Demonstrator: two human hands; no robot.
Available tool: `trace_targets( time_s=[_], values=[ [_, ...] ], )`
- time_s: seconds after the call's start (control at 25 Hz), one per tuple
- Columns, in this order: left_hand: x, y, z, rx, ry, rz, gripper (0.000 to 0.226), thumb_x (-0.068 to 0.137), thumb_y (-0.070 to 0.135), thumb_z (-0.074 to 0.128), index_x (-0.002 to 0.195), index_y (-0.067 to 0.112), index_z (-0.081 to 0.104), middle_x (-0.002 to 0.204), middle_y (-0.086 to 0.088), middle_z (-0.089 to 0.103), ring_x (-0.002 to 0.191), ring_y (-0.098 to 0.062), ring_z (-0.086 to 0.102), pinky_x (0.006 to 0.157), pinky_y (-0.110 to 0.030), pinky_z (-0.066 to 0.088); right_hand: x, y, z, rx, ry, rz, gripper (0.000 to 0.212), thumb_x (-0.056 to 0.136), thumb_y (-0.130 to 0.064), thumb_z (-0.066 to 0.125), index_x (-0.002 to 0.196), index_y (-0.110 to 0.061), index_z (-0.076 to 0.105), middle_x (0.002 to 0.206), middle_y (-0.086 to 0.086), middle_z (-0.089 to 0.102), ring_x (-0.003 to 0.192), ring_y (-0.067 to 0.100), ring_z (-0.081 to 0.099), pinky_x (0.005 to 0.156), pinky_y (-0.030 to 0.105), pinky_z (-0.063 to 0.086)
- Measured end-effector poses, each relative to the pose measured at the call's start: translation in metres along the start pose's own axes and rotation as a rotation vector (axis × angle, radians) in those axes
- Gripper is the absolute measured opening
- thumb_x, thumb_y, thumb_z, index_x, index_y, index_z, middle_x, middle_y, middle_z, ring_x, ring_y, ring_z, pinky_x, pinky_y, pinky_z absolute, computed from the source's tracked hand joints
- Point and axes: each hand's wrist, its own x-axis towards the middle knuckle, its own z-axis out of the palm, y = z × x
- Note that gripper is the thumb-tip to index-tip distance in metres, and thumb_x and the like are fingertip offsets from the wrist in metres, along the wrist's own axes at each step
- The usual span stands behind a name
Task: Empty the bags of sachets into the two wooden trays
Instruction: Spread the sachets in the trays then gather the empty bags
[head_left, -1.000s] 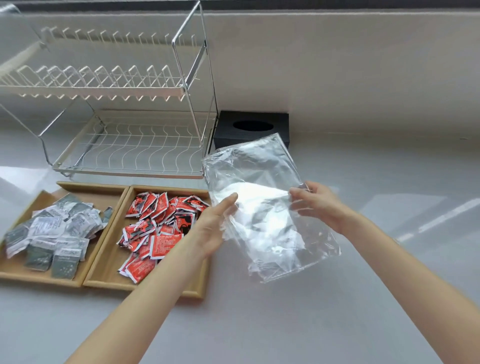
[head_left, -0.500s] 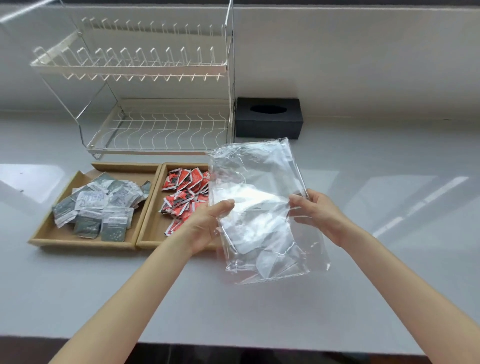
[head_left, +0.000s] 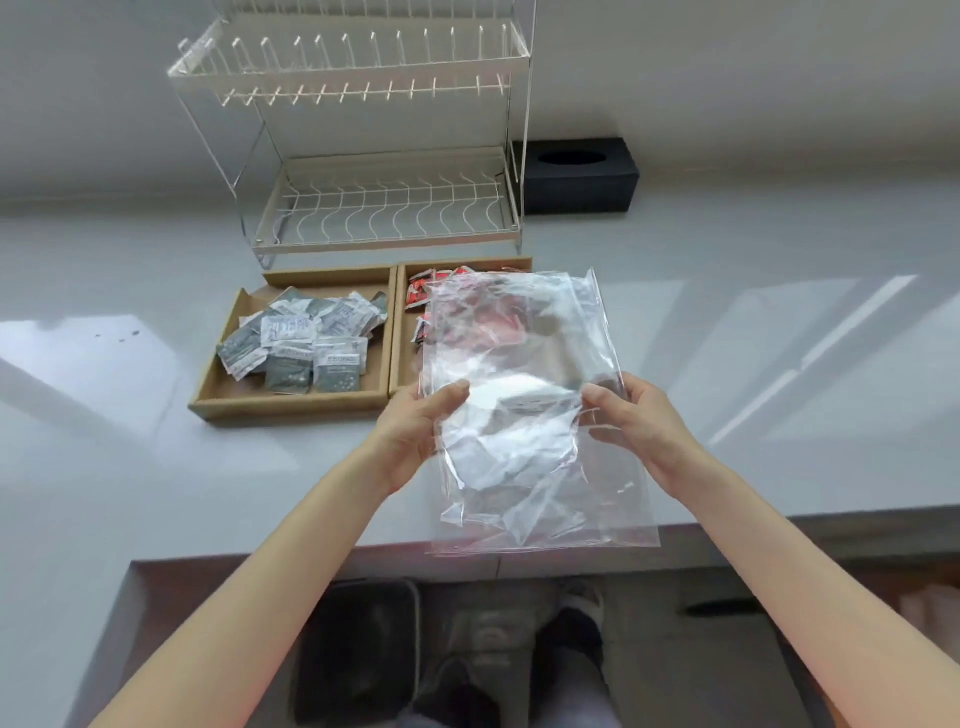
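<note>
Both hands pinch the clear plastic bags (head_left: 524, 415) at mid-frame: the left hand (head_left: 415, 431) grips the left edge between thumb and fingers, the right hand (head_left: 631, 421) grips the right edge the same way. The bags look empty, hanging limp and crinkled over the near edge of the counter (head_left: 130, 467). Thin film like this is probably very light, floppy and slippery, so edge pinches seem the surest hold. At centre left the left tray (head_left: 291, 402) holds grey and white sachets (head_left: 301, 343); the right tray (head_left: 397, 332) beside it, partly hidden behind the film, holds red sachets (head_left: 423, 291). Emptying appears finished.
</note>
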Motion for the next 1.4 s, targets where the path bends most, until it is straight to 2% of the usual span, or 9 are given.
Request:
trace_targets(
  time_s=[0.12, 0.4, 0.6, 0.76, 0.88, 1.0, 1.2, 1.28, 1.4],
  values=[
    [-0.022, -0.009, -0.02, -0.013, -0.012, -0.009, 0.017, 0.089, 0.017, 0.052, 0.104, 0.01, 0.055, 0.087, 0.005, 0.058, 0.067, 0.003, 0.063, 0.042, -0.007, 0.046, -0.021, 0.01, 0.02, -0.001, -0.004, 0.014, 0.006, 0.089, -0.018, 0.055, 0.084, -0.015, 0.054, 0.074, 0.0, 0.064, 0.064, 0.006, 0.065, 0.057, 0.015, 0.05],
    [-0.049, -0.031, -0.038, -0.046, 0.044, -0.016, 0.021, 0.089, 0.02, 0.05, 0.107, 0.008, 0.052, 0.089, 0.004, 0.057, 0.08, -0.005, 0.053, 0.046, -0.009, 0.049, -0.044, 0.021, 0.036, -0.037, -0.054, 0.023, 0.008, 0.088, -0.016, 0.056, 0.081, -0.018, 0.055, 0.075, -0.002, 0.064, 0.064, 0.003, 0.065, 0.062, 0.018, 0.05],
    [-0.072, -0.061, -0.046, -0.071, 0.132, -0.017, 0.02, 0.087, 0.024, 0.053, 0.099, 0.008, 0.056, 0.092, 0.004, 0.058, 0.087, -0.007, 0.053, 0.087, -0.029, 0.041, -0.063, 0.032, 0.037, -0.088, -0.142, 0.048, 0.003, 0.087, -0.015, 0.058, 0.088, -0.014, 0.054, 0.079, 0.0, 0.065, 0.062, 0.004, 0.067, 0.063, 0.019, 0.053],
    [-0.094, -0.092, -0.063, -0.1, 0.147, -0.049, 0.031, 0.084, 0.027, 0.059, 0.105, 0.004, 0.06, 0.103, -0.006, 0.059, 0.104, -0.022, 0.053, 0.102, -0.037, 0.039, -0.08, 0.051, 0.046, -0.146, -0.193, 0.049, 0.004, 0.084, -0.016, 0.061, 0.088, -0.015, 0.059, 0.089, 0.005, 0.068, 0.083, 0.017, 0.067, 0.081, 0.026, 0.051],
    [-0.117, -0.117, -0.083, -0.139, 0.174, -0.064, 0.041, 0.086, 0.023, 0.057, 0.117, -0.003, 0.055, 0.11, -0.013, 0.06, 0.105, -0.026, 0.055, 0.099, -0.038, 0.041, -0.091, 0.072, 0.064, -0.203, -0.253, 0.094, 0.014, 0.082, -0.021, 0.064, 0.095, -0.014, 0.062, 0.103, 0.008, 0.07, 0.095, 0.021, 0.066, 0.091, 0.033, 0.049],
    [-0.136, -0.142, -0.112, -0.173, 0.181, -0.115, 0.039, 0.087, 0.022, 0.056, 0.116, -0.004, 0.055, 0.111, -0.019, 0.062, 0.102, -0.034, 0.059, 0.095, -0.045, 0.046, -0.101, 0.093, 0.089, -0.272, -0.307, 0.128, 0.016, 0.081, -0.026, 0.065, 0.094, -0.017, 0.062, 0.103, 0.011, 0.07, 0.097, 0.024, 0.067, 0.094, 0.04, 0.05],
    [-0.161, -0.181, -0.163, -0.168, 0.263, -0.183, 0.022, 0.087, 0.02, 0.055, 0.101, 0.003, 0.059, 0.086, -0.008, 0.062, 0.074, -0.018, 0.06, 0.07, -0.027, 0.051, -0.125, 0.13, 0.145, -0.268, -0.34, 0.208, 0.013, 0.082, -0.022, 0.065, 0.092, -0.015, 0.062, 0.101, 0.011, 0.071, 0.097, 0.027, 0.066, 0.094, 0.044, 0.05],
    [-0.167, -0.198, -0.187, -0.173, 0.282, -0.217, 0.016, 0.088, 0.017, 0.054, 0.095, 0.005, 0.061, 0.081, -0.006, 0.064, 0.067, -0.016, 0.063, 0.068, -0.026, 0.051, -0.135, 0.147, 0.17, -0.256, -0.332, 0.24, 0.012, 0.082, -0.02, 0.064, 0.093, -0.015, 0.063, 0.1, 0.009, 0.071, 0.096, 0.025, 0.067, 0.092, 0.04, 0.05],
    [-0.171, -0.223, -0.213, -0.17, 0.345, -0.281, 0.01, 0.088, 0.014, 0.054, 0.082, 0.01, 0.06, 0.058, 0.003, 0.067, 0.048, -0.006, 0.062, 0.049, -0.016, 0.051, -0.146, 0.17, 0.2, -0.271, -0.352, 0.28, 0.004, 0.084, -0.018, 0.062, 0.088, -0.019, 0.061, 0.091, 0.003, 0.069, 0.088, 0.018, 0.065, 0.084, 0.031, 0.049]
  ],
)
